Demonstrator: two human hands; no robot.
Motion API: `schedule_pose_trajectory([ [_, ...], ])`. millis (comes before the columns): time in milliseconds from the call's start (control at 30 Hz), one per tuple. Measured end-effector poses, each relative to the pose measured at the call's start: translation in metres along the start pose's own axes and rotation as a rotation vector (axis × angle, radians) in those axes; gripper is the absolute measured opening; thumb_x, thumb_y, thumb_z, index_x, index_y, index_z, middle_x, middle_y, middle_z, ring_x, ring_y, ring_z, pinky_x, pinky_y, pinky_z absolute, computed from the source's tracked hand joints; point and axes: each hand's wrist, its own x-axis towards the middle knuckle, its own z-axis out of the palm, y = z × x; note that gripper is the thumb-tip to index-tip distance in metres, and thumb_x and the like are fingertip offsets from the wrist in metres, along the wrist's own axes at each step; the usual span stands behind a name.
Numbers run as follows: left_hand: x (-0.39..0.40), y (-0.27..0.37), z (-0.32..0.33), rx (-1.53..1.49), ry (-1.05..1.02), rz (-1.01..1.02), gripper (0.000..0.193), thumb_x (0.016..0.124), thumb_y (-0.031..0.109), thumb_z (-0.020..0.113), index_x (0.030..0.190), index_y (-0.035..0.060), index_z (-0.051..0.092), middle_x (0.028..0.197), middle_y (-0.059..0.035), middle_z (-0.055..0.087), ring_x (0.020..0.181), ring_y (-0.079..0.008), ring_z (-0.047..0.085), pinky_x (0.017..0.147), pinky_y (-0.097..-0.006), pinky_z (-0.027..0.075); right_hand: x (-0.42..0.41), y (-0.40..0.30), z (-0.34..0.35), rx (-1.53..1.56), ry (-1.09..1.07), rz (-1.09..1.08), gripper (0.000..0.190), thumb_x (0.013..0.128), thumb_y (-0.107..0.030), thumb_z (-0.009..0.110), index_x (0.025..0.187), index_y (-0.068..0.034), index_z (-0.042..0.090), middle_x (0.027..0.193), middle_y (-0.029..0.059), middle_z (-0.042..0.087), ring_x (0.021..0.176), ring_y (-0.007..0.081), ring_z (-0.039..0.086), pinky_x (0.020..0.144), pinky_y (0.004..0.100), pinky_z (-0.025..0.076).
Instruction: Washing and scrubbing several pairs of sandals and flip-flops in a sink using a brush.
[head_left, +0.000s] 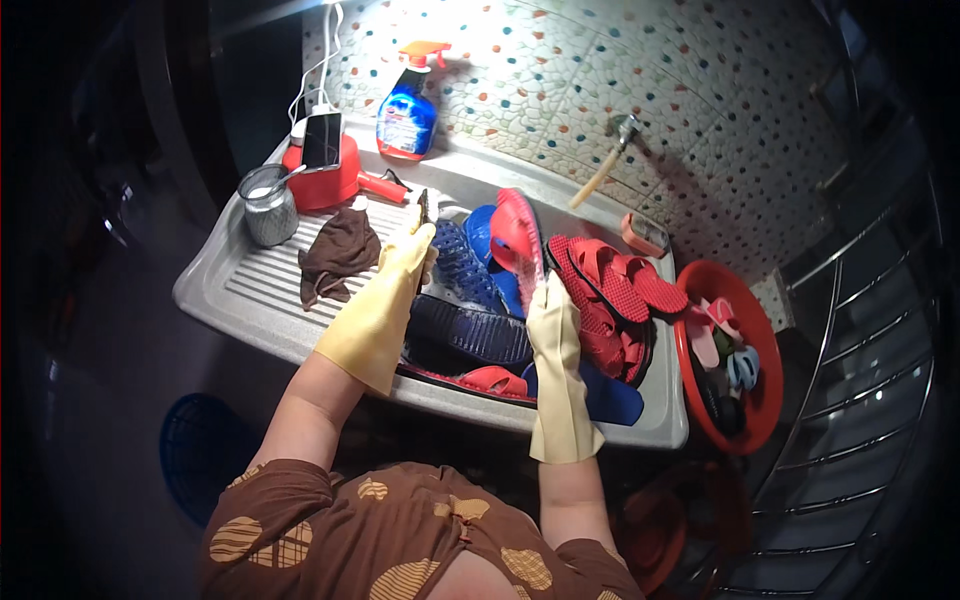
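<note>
Both my hands wear rubber gloves. My left hand (409, 255) grips what looks like a dark scrub brush (425, 204), partly hidden by the fingers. In my right hand (553, 311) is a red slipper (514, 229), held up on edge over the basin. Between the hands lie wet blue slippers (459, 255) with some suds and a dark navy slipper (487, 330). To the right, several red slippers (607, 277) are heaped. Another red slipper (495, 381) lies along the front rim, and a flat blue sole (611, 394) is beside it.
The grey laundry sink (196, 289) has a ribbed board bearing a brown cloth (341, 251), a glass jar (270, 214) and a red dipper (322, 184) topped by a phone (322, 141). Behind are a spray bottle (407, 112) and a tap (626, 131). An orange-red basin (769, 375) holds footwear.
</note>
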Motion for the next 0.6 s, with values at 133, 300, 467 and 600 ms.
schedule_pose_trajectory([
  [133, -0.013, 0.005, -0.003, -0.146, -0.014, 0.126, 0.055, 0.093, 0.029, 0.056, 0.144, 0.0227, 0.041, 0.062, 0.0002, 0.048, 0.043, -0.0112, 0.042, 0.036, -0.0277, 0.037, 0.007, 0.010, -0.009, -0.252, -0.279, -0.526, 0.034, 0.087, -0.019, 0.058, 0.116, -0.001, 0.060, 0.104, 0.0155, 0.064, 0.089, 0.0274, 0.064, 0.075, 0.0430, 0.051],
  [300, -0.024, 0.011, -0.006, -0.190, -0.104, 0.127, 0.062, 0.089, 0.028, 0.053, 0.148, 0.0288, 0.035, 0.066, -0.0015, 0.053, 0.050, -0.0107, 0.046, 0.044, -0.0280, 0.041, 0.027, -0.015, -0.011, -0.213, -0.557, -0.403, 0.067, 0.087, -0.048, 0.060, 0.136, -0.005, 0.048, 0.140, 0.0293, 0.042, 0.128, 0.0472, 0.041, 0.106, 0.0478, 0.038],
  [467, -0.030, 0.012, -0.010, -0.148, -0.105, 0.083, 0.063, 0.089, 0.028, 0.052, 0.149, 0.0277, 0.034, 0.065, -0.0005, 0.052, 0.050, -0.0109, 0.047, 0.045, -0.0280, 0.042, 0.051, -0.044, 0.028, -0.296, -0.806, -0.535, 0.088, 0.083, -0.059, 0.058, 0.151, -0.015, 0.024, 0.153, 0.0274, 0.020, 0.139, 0.0487, 0.023, 0.112, 0.0551, 0.023],
  [600, -0.020, 0.006, -0.011, -0.148, -0.060, 0.058, 0.062, 0.088, 0.027, 0.053, 0.148, 0.0220, 0.037, 0.073, -0.0027, 0.060, 0.055, -0.0116, 0.051, 0.050, -0.0289, 0.044, 0.041, -0.042, 0.067, -0.420, -1.011, -0.533, 0.082, 0.086, -0.059, 0.054, 0.152, -0.022, 0.023, 0.156, 0.0239, 0.017, 0.140, 0.0519, 0.017, 0.112, 0.0589, 0.020],
])
